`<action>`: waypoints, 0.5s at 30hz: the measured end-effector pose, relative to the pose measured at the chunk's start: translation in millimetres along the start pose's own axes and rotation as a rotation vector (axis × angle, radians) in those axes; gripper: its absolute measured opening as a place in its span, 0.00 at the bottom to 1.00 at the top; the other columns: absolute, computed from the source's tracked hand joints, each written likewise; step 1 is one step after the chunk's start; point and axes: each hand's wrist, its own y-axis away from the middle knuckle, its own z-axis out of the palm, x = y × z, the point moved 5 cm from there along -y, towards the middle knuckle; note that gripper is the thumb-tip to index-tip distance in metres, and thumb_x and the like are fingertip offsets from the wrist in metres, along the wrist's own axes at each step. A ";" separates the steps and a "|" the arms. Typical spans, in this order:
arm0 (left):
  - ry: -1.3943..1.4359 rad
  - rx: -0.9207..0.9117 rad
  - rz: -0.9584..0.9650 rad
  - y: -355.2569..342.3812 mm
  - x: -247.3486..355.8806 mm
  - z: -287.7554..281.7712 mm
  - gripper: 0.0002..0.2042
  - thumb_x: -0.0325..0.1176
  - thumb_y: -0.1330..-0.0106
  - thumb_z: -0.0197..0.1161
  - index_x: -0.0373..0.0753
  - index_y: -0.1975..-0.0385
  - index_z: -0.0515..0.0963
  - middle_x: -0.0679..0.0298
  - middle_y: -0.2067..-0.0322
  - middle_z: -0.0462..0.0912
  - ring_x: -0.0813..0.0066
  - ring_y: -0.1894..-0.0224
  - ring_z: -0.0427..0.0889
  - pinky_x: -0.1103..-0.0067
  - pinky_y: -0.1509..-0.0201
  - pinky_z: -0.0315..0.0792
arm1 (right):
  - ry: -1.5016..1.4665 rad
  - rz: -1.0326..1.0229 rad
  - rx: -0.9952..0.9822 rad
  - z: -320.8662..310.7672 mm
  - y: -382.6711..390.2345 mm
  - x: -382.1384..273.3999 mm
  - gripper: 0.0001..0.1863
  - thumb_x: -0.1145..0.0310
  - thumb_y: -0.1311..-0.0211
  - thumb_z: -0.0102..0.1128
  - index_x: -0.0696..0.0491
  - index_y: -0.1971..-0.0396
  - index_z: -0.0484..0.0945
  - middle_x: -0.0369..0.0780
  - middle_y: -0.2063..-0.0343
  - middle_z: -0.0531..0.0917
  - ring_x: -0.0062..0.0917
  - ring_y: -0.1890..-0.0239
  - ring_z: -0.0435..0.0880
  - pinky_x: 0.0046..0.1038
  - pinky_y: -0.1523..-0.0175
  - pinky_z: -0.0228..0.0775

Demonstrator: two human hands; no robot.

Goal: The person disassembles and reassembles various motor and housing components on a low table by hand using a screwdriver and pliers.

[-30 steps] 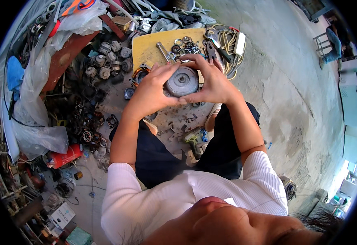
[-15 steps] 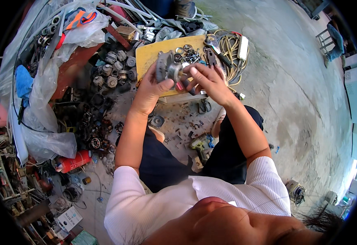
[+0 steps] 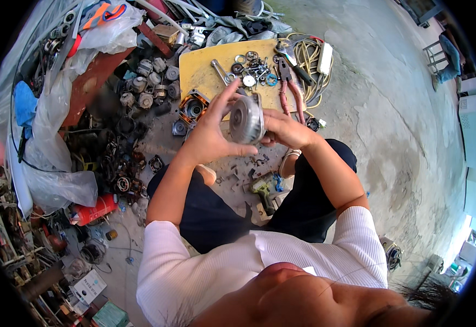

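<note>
Between my hands is a round grey metal motor housing (image 3: 245, 121), tilted on edge and blurred. My left hand (image 3: 212, 129) curves around its left side, thumb below and fingers above. My right hand (image 3: 286, 129) grips it from the right, fingertips partly hidden behind it. Beyond them a yellow board (image 3: 196, 64) carries a wrench (image 3: 219, 71), washers and bolts (image 3: 257, 70), pliers with red handles (image 3: 282, 95) and a tool with black and green handles (image 3: 298, 68). An open motor part with orange trim (image 3: 193, 106) lies beside my left hand.
Piled motor parts (image 3: 145, 87), plastic sheeting (image 3: 71, 188) and a red container (image 3: 93, 210) crowd the left. Cable coils (image 3: 317, 92) and a power strip (image 3: 325, 59) lie right of the board. A green drill (image 3: 261, 191) is between my legs. A seated person (image 3: 446, 57) is at the far right.
The housing has turned from face-up to tipped on edge, then round again. My left hand has shifted, and my right hand has moved down to the housing's right side.
</note>
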 end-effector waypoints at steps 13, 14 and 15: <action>-0.221 -0.273 -0.081 47.1 4.1 27.6 0.42 0.44 0.56 0.78 0.45 0.40 0.60 0.53 0.49 0.71 0.50 0.50 0.78 0.63 0.48 0.74 | 0.038 0.269 -0.378 39.6 17.3 50.1 0.14 0.57 0.31 0.57 0.54 0.64 0.77 0.30 0.76 0.75 0.11 0.74 0.74 0.17 0.71 0.66; -0.191 -0.269 -0.067 51.2 -0.2 31.3 0.42 0.43 0.56 0.78 0.45 0.40 0.60 0.53 0.48 0.70 0.50 0.50 0.78 0.63 0.49 0.74 | -0.015 0.376 -0.393 39.6 22.6 56.8 0.14 0.57 0.31 0.57 0.54 0.65 0.77 0.30 0.77 0.75 0.11 0.74 0.74 0.17 0.72 0.66; -0.148 -0.249 -0.029 52.9 -2.1 35.7 0.42 0.41 0.56 0.77 0.44 0.40 0.60 0.53 0.47 0.69 0.50 0.50 0.78 0.64 0.49 0.75 | 0.000 0.382 -0.389 40.2 25.8 63.6 0.14 0.57 0.31 0.57 0.54 0.65 0.77 0.30 0.77 0.75 0.11 0.75 0.74 0.17 0.72 0.66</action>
